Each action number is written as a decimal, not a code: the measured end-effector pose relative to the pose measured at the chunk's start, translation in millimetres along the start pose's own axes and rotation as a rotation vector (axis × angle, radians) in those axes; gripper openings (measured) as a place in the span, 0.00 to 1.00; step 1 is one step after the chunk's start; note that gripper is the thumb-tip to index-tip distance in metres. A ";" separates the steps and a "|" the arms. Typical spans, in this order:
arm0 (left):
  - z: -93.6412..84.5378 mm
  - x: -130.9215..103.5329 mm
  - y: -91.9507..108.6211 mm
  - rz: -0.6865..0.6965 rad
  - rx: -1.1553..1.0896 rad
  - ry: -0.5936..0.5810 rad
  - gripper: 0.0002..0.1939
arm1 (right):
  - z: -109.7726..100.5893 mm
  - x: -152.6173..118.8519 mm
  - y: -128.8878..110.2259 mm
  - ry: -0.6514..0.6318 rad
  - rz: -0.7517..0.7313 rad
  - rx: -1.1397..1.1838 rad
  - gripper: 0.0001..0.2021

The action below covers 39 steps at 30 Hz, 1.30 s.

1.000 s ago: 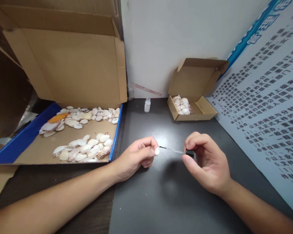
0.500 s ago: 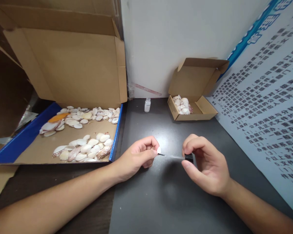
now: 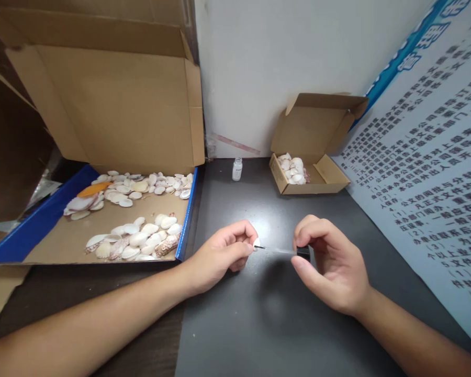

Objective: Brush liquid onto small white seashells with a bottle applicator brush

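Note:
Between its thumb and fingers, my left hand (image 3: 225, 254) pinches a small white shell (image 3: 256, 243), mostly covered by the fingertips. My right hand (image 3: 329, 262) grips the black cap (image 3: 303, 253) of a brush, whose clear stem (image 3: 280, 251) points left. The dark brush tip (image 3: 260, 247) meets the shell's edge beside my left fingertips. Behind the hands, a small clear bottle (image 3: 237, 170) with a white label stands upright on the dark table (image 3: 227, 335), without a cap.
On the left lies an open blue-edged cardboard box (image 3: 55, 238) with several shells and an orange piece (image 3: 94, 189). A smaller open box (image 3: 314, 187) holding shells sits at the back right. A printed sheet (image 3: 427, 157) leans along the right side.
The brush tip has shifted slightly left and up against the shell. Both hands keep their grips and have barely moved.

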<state>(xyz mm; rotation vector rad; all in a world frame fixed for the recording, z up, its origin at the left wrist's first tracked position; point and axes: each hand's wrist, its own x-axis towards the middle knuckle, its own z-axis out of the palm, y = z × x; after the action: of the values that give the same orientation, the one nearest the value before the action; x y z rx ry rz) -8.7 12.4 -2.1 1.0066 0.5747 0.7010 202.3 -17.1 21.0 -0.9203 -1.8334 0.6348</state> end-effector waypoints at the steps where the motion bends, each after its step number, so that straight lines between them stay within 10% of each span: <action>1: 0.2 -0.1 0.2 0.000 -0.001 0.001 0.05 | 0.1 -0.2 0.4 -0.002 0.011 -0.010 0.12; 39: 0.3 -0.4 1.6 -0.007 0.011 0.011 0.05 | -0.2 1.5 0.2 0.028 0.038 0.011 0.11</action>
<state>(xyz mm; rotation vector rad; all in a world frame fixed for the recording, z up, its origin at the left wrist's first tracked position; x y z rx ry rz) -9.2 12.6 -0.5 1.0107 0.5920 0.6980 202.1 -15.8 21.7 -0.9543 -1.7897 0.6511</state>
